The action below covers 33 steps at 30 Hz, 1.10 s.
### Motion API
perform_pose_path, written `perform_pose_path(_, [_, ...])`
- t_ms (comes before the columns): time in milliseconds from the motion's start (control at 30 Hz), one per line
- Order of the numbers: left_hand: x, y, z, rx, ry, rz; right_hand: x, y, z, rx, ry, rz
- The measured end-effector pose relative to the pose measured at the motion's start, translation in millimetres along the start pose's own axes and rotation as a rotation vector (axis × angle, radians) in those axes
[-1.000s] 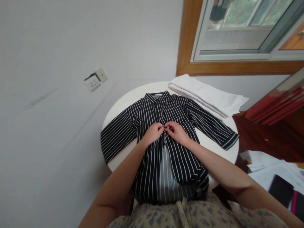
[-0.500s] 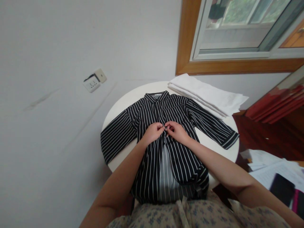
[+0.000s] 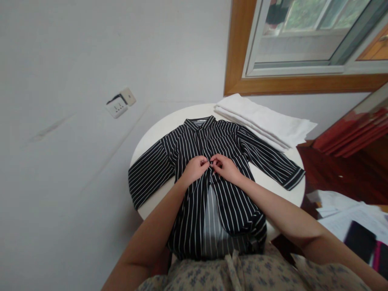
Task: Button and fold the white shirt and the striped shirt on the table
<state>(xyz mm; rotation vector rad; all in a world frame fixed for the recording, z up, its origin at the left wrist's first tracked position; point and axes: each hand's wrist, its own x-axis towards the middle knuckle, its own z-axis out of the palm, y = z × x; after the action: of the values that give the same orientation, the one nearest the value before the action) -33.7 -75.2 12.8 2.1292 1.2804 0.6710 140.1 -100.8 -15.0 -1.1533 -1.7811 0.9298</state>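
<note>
A black shirt with white stripes [image 3: 194, 141] lies face up on a round white table [image 3: 157, 129], collar away from me and sleeves spread to both sides. My left hand [image 3: 195, 169] and my right hand [image 3: 224, 167] meet at the middle of the shirt's front. Each hand pinches one front edge of the shirt, fingers closed, at a button too small to make out. Below my hands the front is parted and shows the lighter inside.
A folded white cloth [image 3: 263, 121] lies at the table's far right. A wall socket [image 3: 118, 106] is on the white wall to the left. A wood-framed window [image 3: 303, 44] is above, dark red furniture [image 3: 342, 161] and papers [image 3: 348, 214] to the right.
</note>
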Motion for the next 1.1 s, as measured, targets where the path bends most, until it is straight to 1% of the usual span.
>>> perform_pose_path(500, [-0.4,-0.9,-0.1,0.002,0.041,0.003,-0.5,-1.5,-2.1,0.046,-0.012,0.047])
perform_pose_path(800, [-1.4,2.7,-1.4,0.006,0.027,0.02,0.0,-3.8,-2.8,0.065,-0.003,0.071])
perform_pose_path(1100, [0.3,-4.7,-1.9,0.047,-0.01,0.113,1.4,2.8,-2.1,0.085,-0.008,0.111])
